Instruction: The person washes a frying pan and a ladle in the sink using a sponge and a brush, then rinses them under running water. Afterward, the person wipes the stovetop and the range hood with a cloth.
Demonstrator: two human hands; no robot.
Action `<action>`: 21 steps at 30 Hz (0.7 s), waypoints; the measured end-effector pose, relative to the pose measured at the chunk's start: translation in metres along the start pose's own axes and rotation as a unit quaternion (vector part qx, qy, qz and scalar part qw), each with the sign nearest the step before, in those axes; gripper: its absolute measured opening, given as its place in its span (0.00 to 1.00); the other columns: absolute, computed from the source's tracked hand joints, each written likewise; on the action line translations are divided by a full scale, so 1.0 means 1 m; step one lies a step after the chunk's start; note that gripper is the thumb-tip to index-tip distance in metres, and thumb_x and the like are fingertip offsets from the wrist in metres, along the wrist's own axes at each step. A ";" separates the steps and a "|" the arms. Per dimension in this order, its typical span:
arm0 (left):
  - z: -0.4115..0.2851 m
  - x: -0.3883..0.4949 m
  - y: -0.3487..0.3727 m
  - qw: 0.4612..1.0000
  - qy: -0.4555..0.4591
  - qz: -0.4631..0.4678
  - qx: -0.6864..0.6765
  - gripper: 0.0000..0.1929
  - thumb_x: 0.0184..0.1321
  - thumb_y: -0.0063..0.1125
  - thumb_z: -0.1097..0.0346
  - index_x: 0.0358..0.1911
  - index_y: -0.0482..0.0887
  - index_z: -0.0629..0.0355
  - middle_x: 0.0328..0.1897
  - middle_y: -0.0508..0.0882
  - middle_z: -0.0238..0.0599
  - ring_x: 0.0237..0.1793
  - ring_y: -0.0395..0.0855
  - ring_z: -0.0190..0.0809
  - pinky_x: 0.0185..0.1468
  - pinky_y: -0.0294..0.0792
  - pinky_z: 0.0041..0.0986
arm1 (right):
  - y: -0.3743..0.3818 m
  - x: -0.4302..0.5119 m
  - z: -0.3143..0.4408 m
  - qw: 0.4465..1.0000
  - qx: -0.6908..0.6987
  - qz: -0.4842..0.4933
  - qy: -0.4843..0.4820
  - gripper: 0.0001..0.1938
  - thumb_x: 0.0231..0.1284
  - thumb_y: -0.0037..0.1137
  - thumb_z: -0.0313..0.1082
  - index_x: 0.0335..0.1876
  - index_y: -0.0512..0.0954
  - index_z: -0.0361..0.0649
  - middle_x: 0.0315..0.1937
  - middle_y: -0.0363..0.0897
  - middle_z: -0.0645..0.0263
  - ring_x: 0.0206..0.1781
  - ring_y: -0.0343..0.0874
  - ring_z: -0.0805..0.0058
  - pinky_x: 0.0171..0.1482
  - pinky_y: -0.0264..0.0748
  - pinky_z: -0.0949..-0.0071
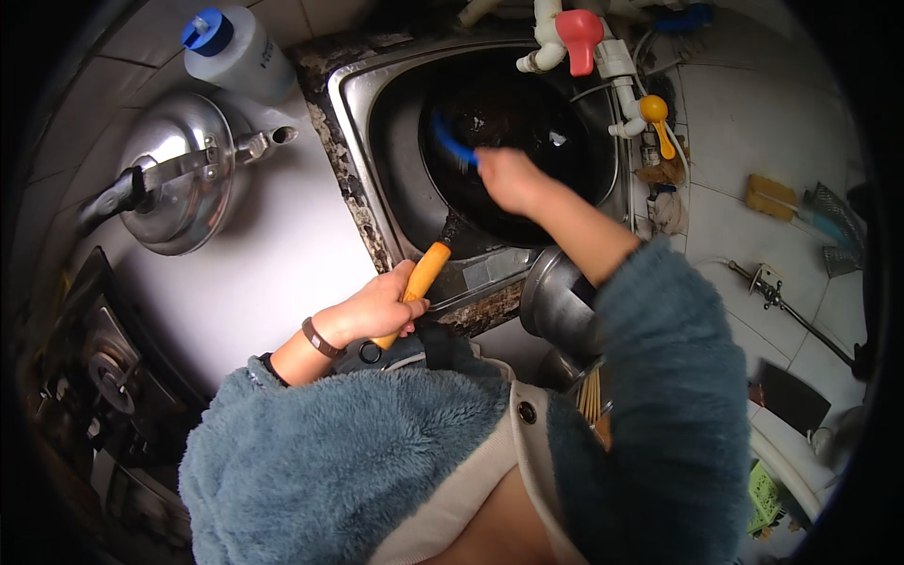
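A black wok [508,99] rests in the stainless steel sink [395,134], its inside dark with wet-looking glints. My left hand [378,304] is wrapped around the wok's wooden handle [428,270], which juts over the sink's near rim. Over the wok, my right hand [512,180] grips a blue brush-like tool [450,141]. Motion blurs both that hand and the tool, and I cannot make out the tool's working end. A white tap with a red lever [580,39] stands above the far right of the sink.
Left of the sink, a metal kettle [180,173] and a blue-capped plastic jug [240,53] stand on the white counter [296,233]. A gas stove [116,374] lies further left. Close by my right forearm is a metal pot [558,300]. A yellow-levered tap [655,116] sits along the tiled wall.
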State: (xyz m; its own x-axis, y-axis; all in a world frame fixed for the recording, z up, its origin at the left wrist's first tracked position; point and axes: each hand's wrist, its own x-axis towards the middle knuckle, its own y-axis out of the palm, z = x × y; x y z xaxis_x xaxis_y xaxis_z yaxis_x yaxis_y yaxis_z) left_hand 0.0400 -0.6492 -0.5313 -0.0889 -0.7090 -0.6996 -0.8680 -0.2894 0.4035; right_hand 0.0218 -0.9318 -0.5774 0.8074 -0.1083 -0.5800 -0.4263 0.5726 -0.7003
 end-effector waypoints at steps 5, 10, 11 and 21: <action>-0.001 0.000 0.001 1.000 0.002 0.009 -0.016 0.16 0.63 0.51 0.70 0.52 0.63 0.64 0.25 0.75 0.30 0.21 0.76 0.28 0.27 0.71 0.21 | -0.042 0.008 -0.065 0.873 0.336 -0.080 0.344 0.17 0.69 0.39 0.42 0.58 0.73 0.51 0.22 0.66 0.71 0.12 0.54 0.82 0.14 0.50 0.81; -0.001 0.003 0.001 1.000 0.002 0.007 -0.007 0.16 0.63 0.51 0.70 0.52 0.63 0.64 0.25 0.75 0.30 0.21 0.76 0.28 0.26 0.72 0.21 | -0.049 -0.043 -0.115 0.684 0.604 -0.150 0.380 0.11 0.68 0.42 0.36 0.53 0.69 0.47 0.26 0.68 0.64 0.13 0.52 0.84 0.13 0.48 0.84; -0.001 0.002 0.001 1.000 0.005 -0.003 -0.003 0.16 0.63 0.51 0.71 0.52 0.63 0.64 0.25 0.75 0.30 0.20 0.76 0.28 0.26 0.71 0.21 | -0.048 -0.036 -0.112 0.667 0.630 -0.146 0.370 0.10 0.68 0.43 0.36 0.51 0.69 0.47 0.26 0.68 0.64 0.13 0.52 0.84 0.13 0.47 0.84; -0.011 0.001 0.002 1.000 0.005 0.002 0.012 0.18 0.62 0.53 0.68 0.51 0.63 0.65 0.25 0.77 0.35 0.21 0.78 0.31 0.26 0.74 0.23 | -0.019 0.019 0.014 0.884 0.371 0.070 0.277 0.12 0.68 0.41 0.35 0.52 0.74 0.46 0.21 0.68 0.67 0.12 0.54 0.83 0.12 0.49 0.80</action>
State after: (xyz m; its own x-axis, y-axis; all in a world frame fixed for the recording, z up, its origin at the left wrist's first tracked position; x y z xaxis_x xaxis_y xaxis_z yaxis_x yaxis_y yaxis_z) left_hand 0.0431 -0.6575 -0.5250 -0.0869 -0.7166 -0.6920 -0.8791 -0.2716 0.3917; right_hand 0.0512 -0.9332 -0.5696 0.3557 -0.2578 -0.8983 0.0441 0.9648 -0.2594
